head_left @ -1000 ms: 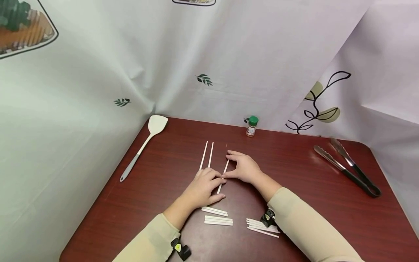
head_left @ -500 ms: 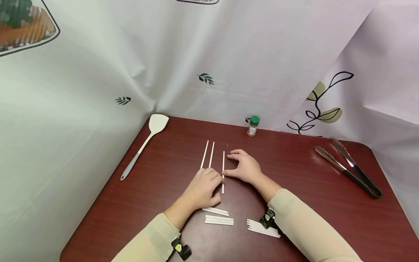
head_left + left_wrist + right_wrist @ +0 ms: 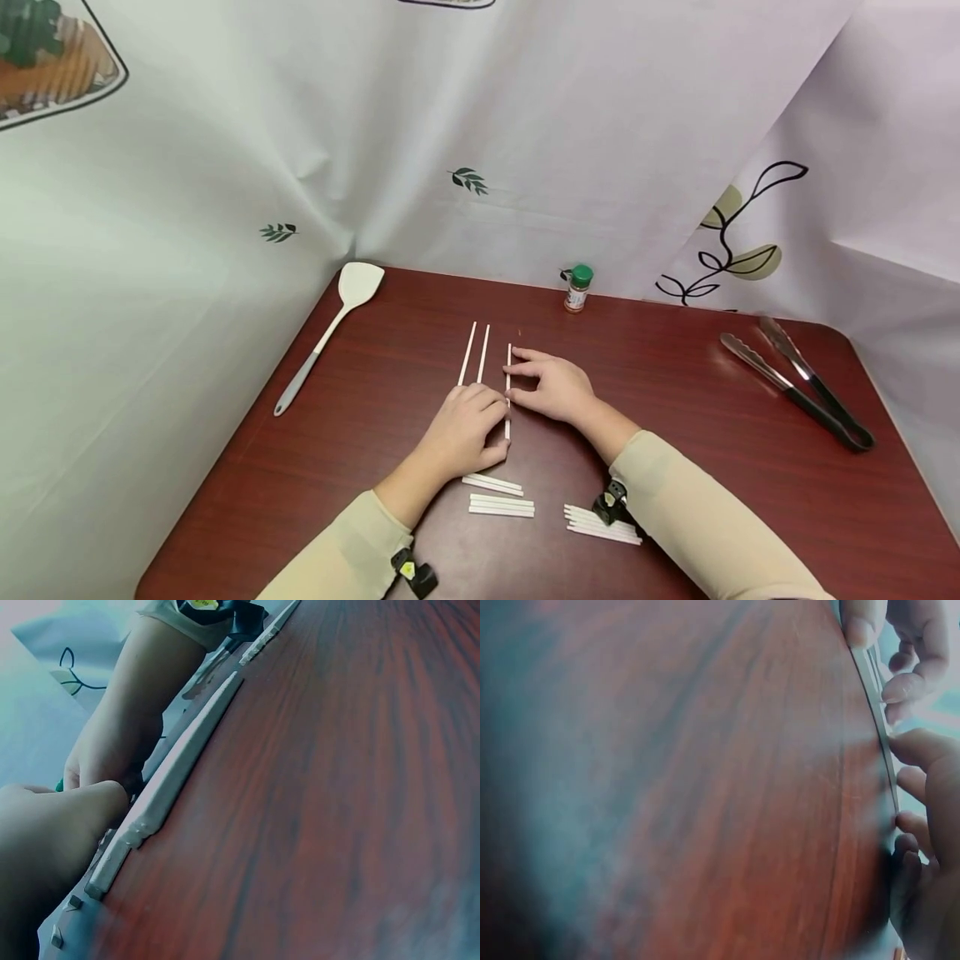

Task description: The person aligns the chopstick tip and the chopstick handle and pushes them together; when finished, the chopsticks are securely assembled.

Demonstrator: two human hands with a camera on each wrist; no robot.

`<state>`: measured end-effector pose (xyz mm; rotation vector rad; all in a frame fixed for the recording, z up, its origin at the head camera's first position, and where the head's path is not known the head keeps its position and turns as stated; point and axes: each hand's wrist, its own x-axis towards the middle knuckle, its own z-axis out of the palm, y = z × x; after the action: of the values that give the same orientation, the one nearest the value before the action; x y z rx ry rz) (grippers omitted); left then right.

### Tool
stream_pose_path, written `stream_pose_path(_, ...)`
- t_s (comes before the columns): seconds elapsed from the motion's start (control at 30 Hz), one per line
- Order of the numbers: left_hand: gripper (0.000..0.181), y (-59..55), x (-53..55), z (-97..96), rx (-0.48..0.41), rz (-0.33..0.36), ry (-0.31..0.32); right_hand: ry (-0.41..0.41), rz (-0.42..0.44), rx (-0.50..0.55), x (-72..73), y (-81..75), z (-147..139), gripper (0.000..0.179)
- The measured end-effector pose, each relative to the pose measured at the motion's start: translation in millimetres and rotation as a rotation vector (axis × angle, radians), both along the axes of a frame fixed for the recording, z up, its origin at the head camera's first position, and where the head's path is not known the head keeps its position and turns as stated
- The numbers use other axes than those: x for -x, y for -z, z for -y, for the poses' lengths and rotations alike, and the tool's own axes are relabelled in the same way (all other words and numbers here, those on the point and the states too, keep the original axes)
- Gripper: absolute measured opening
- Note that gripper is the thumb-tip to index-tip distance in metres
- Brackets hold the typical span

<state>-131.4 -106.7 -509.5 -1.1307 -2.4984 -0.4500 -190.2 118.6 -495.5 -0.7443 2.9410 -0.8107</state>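
On the table, a thin white stick line [image 3: 508,379] runs away from the person, right of two parallel white sticks [image 3: 483,354] whose near ends the left hand hides. The left hand [image 3: 468,425] lies low over the table, thumb at the line's near end and index finger on its left side around mid-length. Across from it, the right hand [image 3: 555,387] touches the line's right side with thumb and spread fingertips. In the right wrist view, both hands' fingertips rest along the narrow white stick edge [image 3: 881,727]. In the left wrist view, more white sticks [image 3: 184,761] lie beside the left hand.
Short groups of white sticks [image 3: 501,505] lie near the person, with another bunch [image 3: 592,525] beneath the right wrist. A spatula [image 3: 318,346] lies at left, metal tongs [image 3: 795,383] at right. A green-capped spice jar [image 3: 577,292] stands at the back edge.
The stick line has turned from slanted to nearly straight and shifted slightly left. The right fingertips have come left onto it, and the left thumb now touches its near end.
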Motion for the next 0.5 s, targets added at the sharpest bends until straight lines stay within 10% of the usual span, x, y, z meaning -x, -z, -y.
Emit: stream_pose_path(0.5,0.024,0.9,2.6,-0.6,-0.041,-0.022,-0.047,-0.029,-0.013,-0.114,8.4,-4.2,8.7,0.05)
